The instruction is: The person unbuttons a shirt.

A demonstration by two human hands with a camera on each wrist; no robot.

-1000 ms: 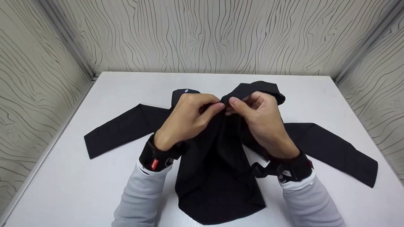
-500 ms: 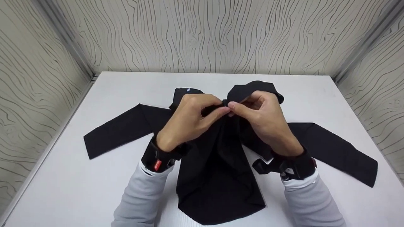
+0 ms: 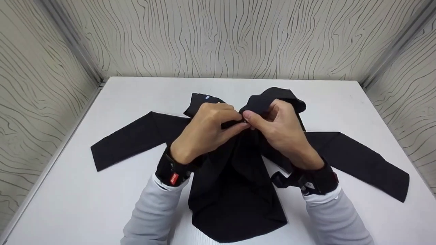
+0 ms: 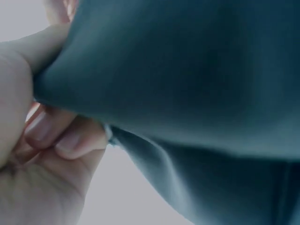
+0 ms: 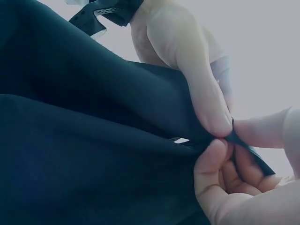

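Note:
A black long-sleeved shirt (image 3: 238,211) lies on the white table, its raised collar (image 3: 264,102) facing the back. Just below the collar, my left hand (image 3: 211,127) pinches one front edge between thumb and fingers. My right hand (image 3: 281,127) pinches the facing edge, thumb uppermost, and the fingertips of both hands meet there. Up close in the right wrist view, the cloth (image 5: 84,154) runs into the pinched spot, with a small gap beside it. Whatever fastener lies under the fingertips is hidden.
One sleeve (image 3: 126,143) stretches out to the left and the other sleeve (image 3: 364,163) to the right, both flat on the white table (image 3: 85,204). Wood-patterned panels (image 3: 218,41) enclose the table at the back and sides.
My left hand has shifted slightly right, its thumb now reaching under the right thumb. The left collar part has tipped a little inward. The sleeves stay where they were.

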